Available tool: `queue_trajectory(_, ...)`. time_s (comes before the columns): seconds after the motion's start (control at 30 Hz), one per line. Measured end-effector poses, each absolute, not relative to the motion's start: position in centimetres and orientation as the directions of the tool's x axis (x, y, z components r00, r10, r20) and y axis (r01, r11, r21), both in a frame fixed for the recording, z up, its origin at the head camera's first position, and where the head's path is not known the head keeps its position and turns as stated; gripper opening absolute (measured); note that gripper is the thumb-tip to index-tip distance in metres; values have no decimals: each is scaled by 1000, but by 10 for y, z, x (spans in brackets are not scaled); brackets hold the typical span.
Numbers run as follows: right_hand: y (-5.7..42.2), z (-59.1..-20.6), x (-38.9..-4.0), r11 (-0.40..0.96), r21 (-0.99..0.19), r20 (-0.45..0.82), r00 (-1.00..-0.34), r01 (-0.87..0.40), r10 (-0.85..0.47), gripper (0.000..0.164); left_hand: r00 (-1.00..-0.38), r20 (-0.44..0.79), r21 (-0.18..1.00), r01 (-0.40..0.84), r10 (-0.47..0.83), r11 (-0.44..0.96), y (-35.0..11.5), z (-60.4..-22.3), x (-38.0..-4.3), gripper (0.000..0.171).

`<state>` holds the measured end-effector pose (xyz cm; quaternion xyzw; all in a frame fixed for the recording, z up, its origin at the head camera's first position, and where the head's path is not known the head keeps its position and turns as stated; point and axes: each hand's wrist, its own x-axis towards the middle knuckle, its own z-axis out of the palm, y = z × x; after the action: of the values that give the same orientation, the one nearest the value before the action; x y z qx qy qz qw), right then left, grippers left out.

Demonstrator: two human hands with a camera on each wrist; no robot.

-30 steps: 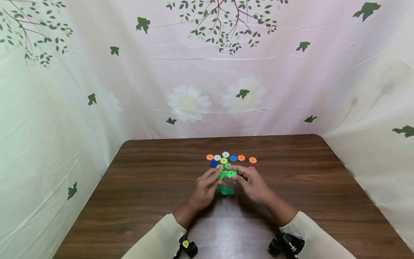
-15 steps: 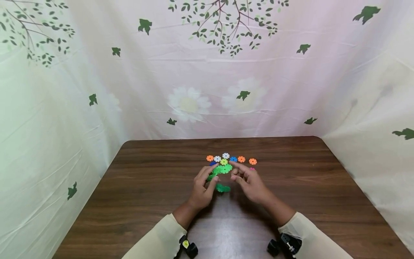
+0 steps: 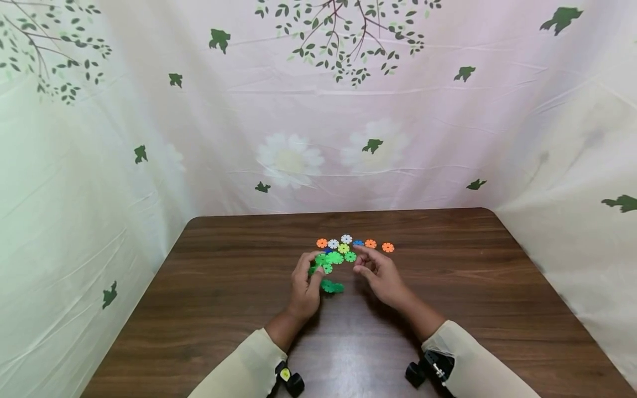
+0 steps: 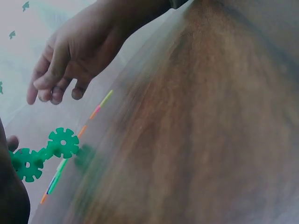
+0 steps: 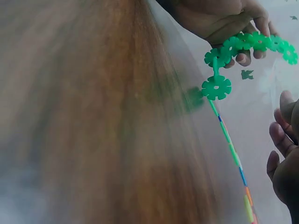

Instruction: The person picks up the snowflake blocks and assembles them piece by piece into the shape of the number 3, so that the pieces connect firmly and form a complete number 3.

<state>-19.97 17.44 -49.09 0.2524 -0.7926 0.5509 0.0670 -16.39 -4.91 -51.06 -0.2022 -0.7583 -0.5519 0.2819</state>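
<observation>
My left hand (image 3: 304,287) holds a chain of green interlocking discs (image 3: 327,268), its thumb and fingers around the near part. In the right wrist view the notched green discs (image 5: 216,87) curve out from under the fingers, one end bending down. The left wrist view shows a lower disc (image 4: 64,143) of this chain hanging over the table. To the right, my right hand (image 3: 385,282) hovers with loosely bent fingers and nothing between them. Its forefinger reaches toward a loose green disc (image 3: 350,257) lying on the table.
Beyond the hands, loose discs lie on the brown wooden table (image 3: 239,287): orange (image 3: 388,247), white (image 3: 346,239), yellow-green (image 3: 343,249) and blue ones. A printed cloth (image 3: 318,127) hangs behind the table and along its sides.
My left hand has drawn the green chain to the left. The right hand, earlier at the chain's right end, is now apart from it.
</observation>
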Motion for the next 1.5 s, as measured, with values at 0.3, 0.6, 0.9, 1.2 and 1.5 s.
queue_trajectory(0.3,170,-502,-217,242,-832,444,-861,-499,-247,41,-719,692,688,631,-63,358,-47,-512,-166,26)
queue_trajectory(0.6,163,-507,-237,437,-746,444,-865,-502,-235,36,-734,673,708,602,-95,369,-47,-514,-168,24)
queue_trajectory(0.9,161,-510,-242,595,-659,393,-885,-460,-250,38,-722,689,689,630,-56,358,-49,-511,-169,22)
queue_trajectory(1.2,160,-514,-243,672,-571,370,-879,-470,-301,36,-712,698,684,633,-74,362,-51,-512,-168,22)
queue_trajectory(1.5,164,-516,-237,723,-508,332,-881,-469,-339,31,-710,700,682,629,-84,373,-50,-515,-168,21)
